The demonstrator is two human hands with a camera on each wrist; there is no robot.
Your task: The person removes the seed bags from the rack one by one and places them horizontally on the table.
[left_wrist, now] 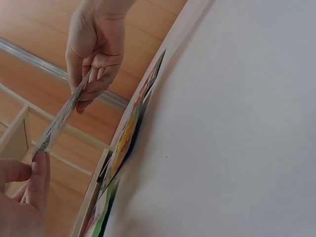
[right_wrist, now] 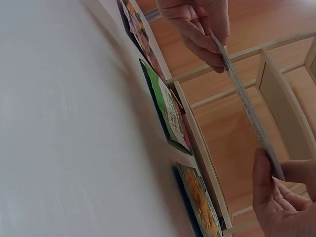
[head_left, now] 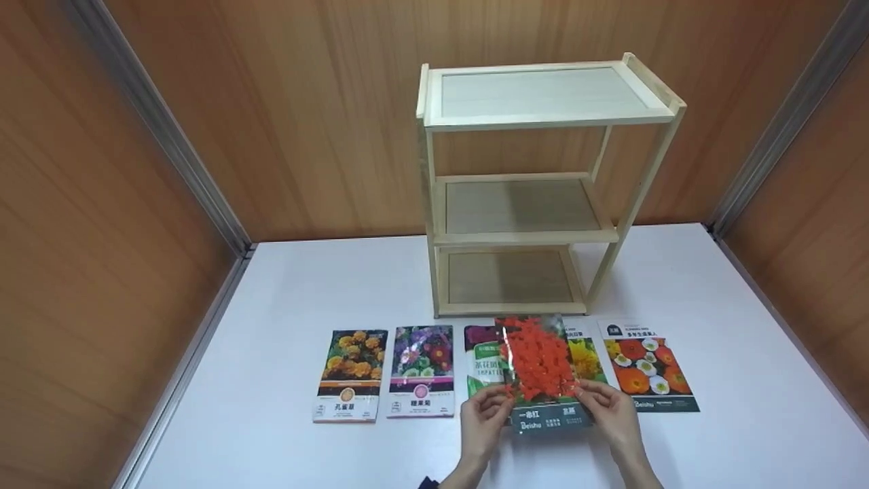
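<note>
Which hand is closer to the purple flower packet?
The left hand. It pinches the red packet's left edge, just right of the purple packet. The right hand grips the red packet's far edge, farther away.

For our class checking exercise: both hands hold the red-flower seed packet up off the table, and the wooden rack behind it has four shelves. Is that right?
Not quite. The wooden rack has three shelves, not four, as the head view shows. The rest stands: the left hand and right hand hold the red-flower seed packet off the table.

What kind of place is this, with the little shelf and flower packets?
Probably a staged recording booth, not a home: wood-look panel walls enclose a bare white table holding only an empty wooden rack and seed packets.
</note>
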